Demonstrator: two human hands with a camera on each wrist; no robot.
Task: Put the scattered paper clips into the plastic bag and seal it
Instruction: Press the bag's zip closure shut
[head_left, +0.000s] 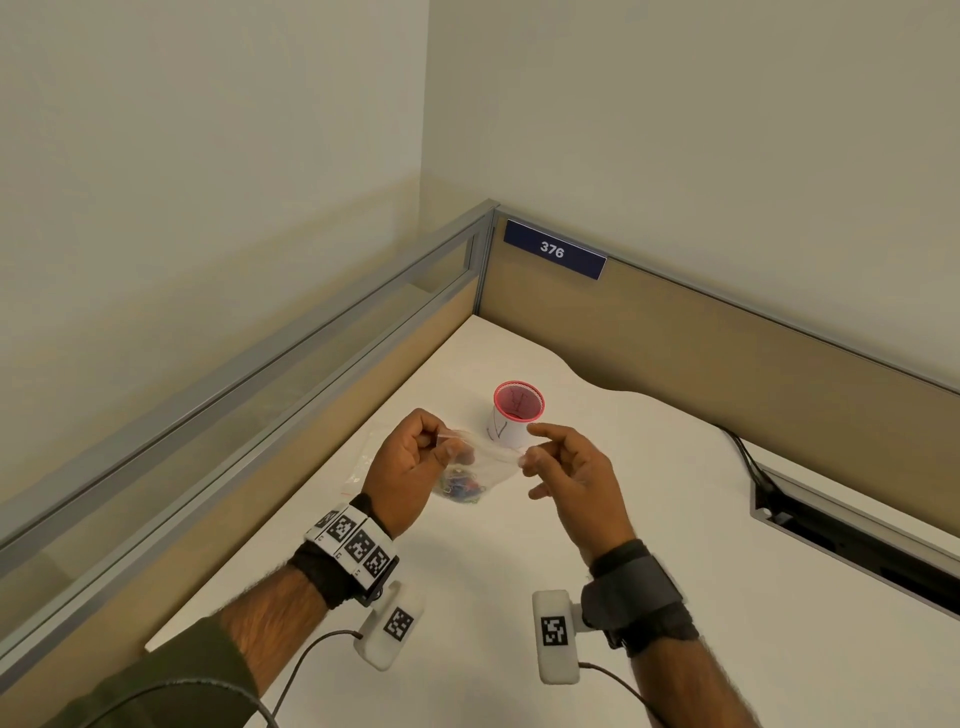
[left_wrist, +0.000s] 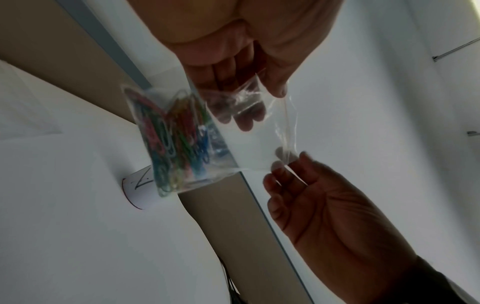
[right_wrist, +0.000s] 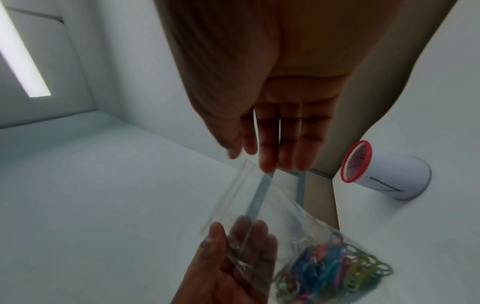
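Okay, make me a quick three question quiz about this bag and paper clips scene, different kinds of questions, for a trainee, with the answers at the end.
1. True or false: the paper clips lie scattered on the desk.
2. Multiple choice: what holds the plastic bag up? A) the left hand alone B) both the left hand and the right hand, one at each end of its top edge C) the cup rim
3. Fill in: the white cup behind the bag has a ___ rim.

Key: 1 false, they are bunched in the bag's bottom; 2 B; 3 red.
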